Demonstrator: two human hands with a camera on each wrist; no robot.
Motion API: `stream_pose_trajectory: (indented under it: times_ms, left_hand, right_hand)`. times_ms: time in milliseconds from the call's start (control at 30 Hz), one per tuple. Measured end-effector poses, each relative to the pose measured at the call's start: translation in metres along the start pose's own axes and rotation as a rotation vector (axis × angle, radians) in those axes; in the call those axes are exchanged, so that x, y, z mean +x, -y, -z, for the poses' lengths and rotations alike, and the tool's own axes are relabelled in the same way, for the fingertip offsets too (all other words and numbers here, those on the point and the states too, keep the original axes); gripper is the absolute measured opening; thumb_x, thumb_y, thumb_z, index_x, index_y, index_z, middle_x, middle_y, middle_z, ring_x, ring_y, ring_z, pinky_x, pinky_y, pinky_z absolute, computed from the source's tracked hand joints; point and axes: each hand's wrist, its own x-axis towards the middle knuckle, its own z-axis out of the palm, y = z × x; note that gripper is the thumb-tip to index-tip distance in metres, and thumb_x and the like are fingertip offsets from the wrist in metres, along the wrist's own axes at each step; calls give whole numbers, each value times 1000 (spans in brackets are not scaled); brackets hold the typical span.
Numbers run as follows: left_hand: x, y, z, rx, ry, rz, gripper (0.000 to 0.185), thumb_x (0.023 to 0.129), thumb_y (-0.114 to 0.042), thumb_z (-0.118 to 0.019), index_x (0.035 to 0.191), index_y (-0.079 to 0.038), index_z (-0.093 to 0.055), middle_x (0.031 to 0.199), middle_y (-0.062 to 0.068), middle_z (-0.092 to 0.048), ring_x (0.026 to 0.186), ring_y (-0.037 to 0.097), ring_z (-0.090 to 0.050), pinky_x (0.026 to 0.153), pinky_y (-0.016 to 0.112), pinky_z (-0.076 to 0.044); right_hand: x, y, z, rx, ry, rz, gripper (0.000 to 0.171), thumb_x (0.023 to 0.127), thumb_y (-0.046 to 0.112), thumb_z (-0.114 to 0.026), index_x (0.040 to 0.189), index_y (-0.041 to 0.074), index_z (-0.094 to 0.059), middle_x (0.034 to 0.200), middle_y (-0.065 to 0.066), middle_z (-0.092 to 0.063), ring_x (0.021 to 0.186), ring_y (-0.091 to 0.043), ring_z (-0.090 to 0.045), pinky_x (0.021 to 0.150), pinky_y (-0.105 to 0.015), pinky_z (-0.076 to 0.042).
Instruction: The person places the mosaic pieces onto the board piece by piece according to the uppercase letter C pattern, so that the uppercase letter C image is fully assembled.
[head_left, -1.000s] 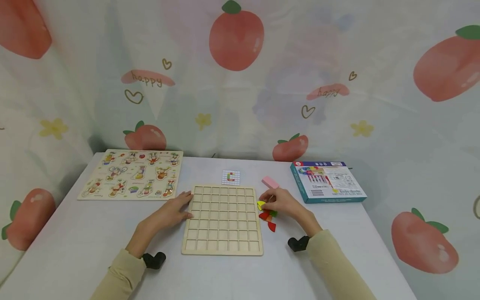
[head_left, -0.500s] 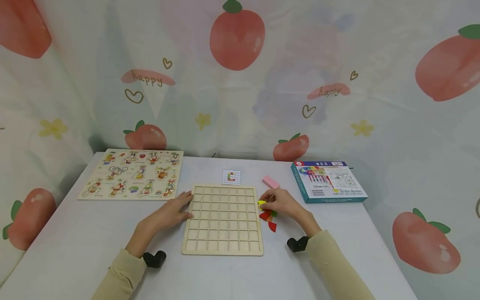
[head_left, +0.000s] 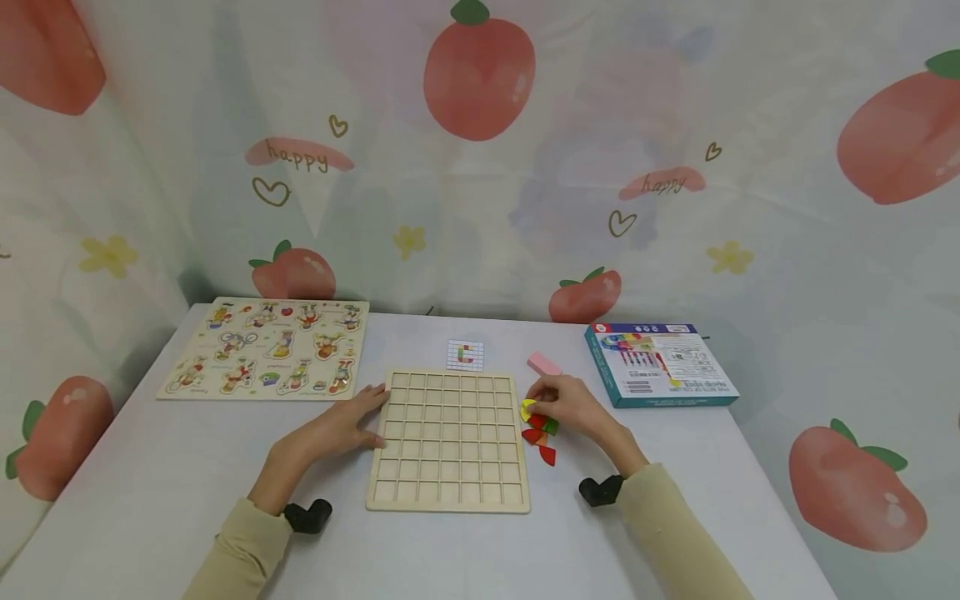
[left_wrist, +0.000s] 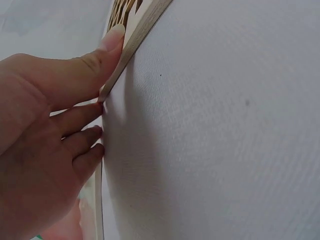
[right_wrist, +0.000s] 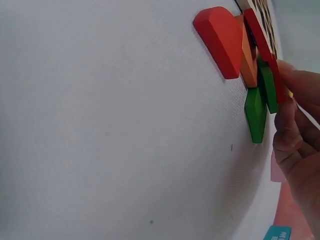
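A pale wooden grid board (head_left: 450, 442) lies flat on the table. My left hand (head_left: 341, 423) rests along its left edge, thumb apart from the fingers; in the left wrist view the thumb (left_wrist: 114, 40) lies on the rim and the other fingertips touch the side. To the right of the board, my right hand (head_left: 572, 404) pinches a yellow rounded piece (head_left: 527, 408) between thumb and fingers, over a small pile. That pile has red pieces (right_wrist: 222, 42), an orange piece (right_wrist: 247, 60) and green pieces (right_wrist: 256, 115). Fingers mostly hide the yellow piece in the right wrist view.
A small pattern card (head_left: 466, 355) sits behind the board, and a pink block (head_left: 543, 364) lies beyond my right hand. A wooden picture puzzle (head_left: 262, 350) occupies the back left. A flat teal-edged box (head_left: 660, 365) lies at the back right.
The yellow piece has turned slightly in my right fingers, and more red shows beneath it. My left thumb has slid a little toward me along the board's edge.
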Motion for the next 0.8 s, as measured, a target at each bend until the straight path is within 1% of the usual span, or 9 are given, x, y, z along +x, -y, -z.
stream_pose_trajectory:
  times_ms: [200, 333, 433, 633, 800]
  left_hand:
    - [0, 0, 0, -2, -13, -17, 83, 89, -22, -80, 157, 1, -38, 168, 19, -27, 157, 42, -18, 126, 59, -20]
    - [1, -1, -1, -9, -21, -1, 84, 87, -22, -81, 156, 1, -39, 168, 19, -28, 157, 42, -19, 126, 59, -21]
    - [2, -1, -1, -19, -25, 14, 84, 87, -20, -82, 156, 1, -40, 168, 19, -27, 157, 42, -19, 126, 59, -21]
    - [2, -1, -2, -16, -28, 16, 84, 86, -20, -82, 156, 2, -40, 167, 20, -28, 157, 42, -20, 126, 59, -22]
    - [2, -2, -2, -18, -32, 6, 84, 86, -20, -82, 155, 2, -41, 167, 21, -29, 156, 43, -20, 125, 59, -22]
  right_hand:
    - [-5, 2, 4, -3, -22, 11, 21, 95, 16, -74, 115, 10, -76, 95, -4, -65, 91, -20, -58, 78, -25, -53]
    - [-7, 3, 5, 8, -25, 26, 25, 96, 17, -72, 120, 13, -76, 101, -5, -67, 95, -22, -58, 80, -28, -54]
    - [-8, 4, 6, 32, -17, 29, 24, 97, 18, -70, 119, 14, -77, 105, -4, -70, 96, -22, -60, 83, -30, -56]
    - [-8, 3, 5, 62, -16, 21, 19, 97, 19, -71, 114, 13, -76, 98, -2, -70, 94, -21, -60, 80, -28, -55]
    - [-9, 3, 3, 96, -21, 13, 19, 96, 19, -71, 112, 11, -76, 100, -3, -71, 94, -22, -62, 79, -27, -57]
